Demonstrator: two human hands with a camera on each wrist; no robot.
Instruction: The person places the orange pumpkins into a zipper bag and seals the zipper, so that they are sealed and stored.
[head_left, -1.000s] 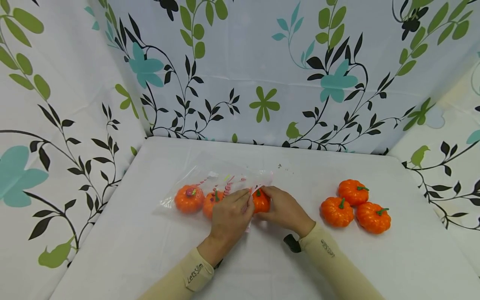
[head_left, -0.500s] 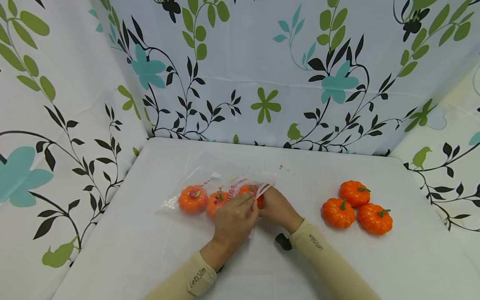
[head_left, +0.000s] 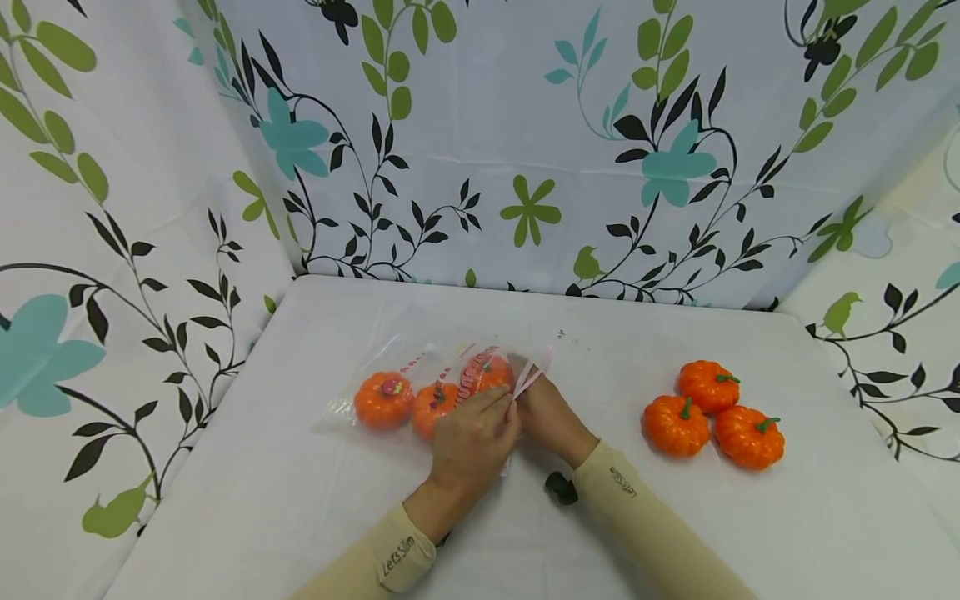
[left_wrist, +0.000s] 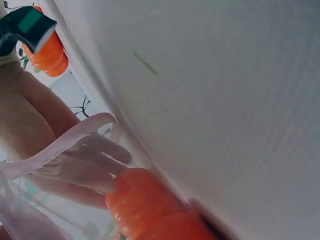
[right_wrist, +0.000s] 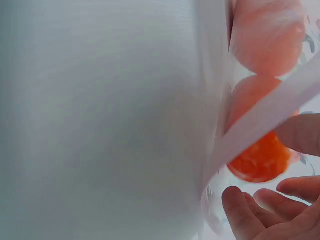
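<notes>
A clear plastic bag (head_left: 405,350) with red print lies on the table with three small orange pumpkins in it. My left hand (head_left: 474,446) pinches the bag's pinkish rim (left_wrist: 60,150) beside its mouth. Through that mouth reaches my right hand (head_left: 551,412), partly hidden by the film in the head view. In the right wrist view, its thumb and fingers stand apart beside the nearest pumpkin (right_wrist: 262,160). Relaxed fingers (left_wrist: 100,165) show through the plastic in the left wrist view. The other bagged pumpkins (head_left: 384,400) are farther left.
Three more orange pumpkins with green stems, one of them a pumpkin (head_left: 676,426) in front, sit in a cluster on the right of the white table (head_left: 660,333). A curtain (head_left: 450,167) printed with leaves and flowers hangs behind and at both sides.
My right hand has moved left into the bag with a pumpkin, and its fingers now stand apart from it. My left hand still holds the rim, shifted slightly right.
</notes>
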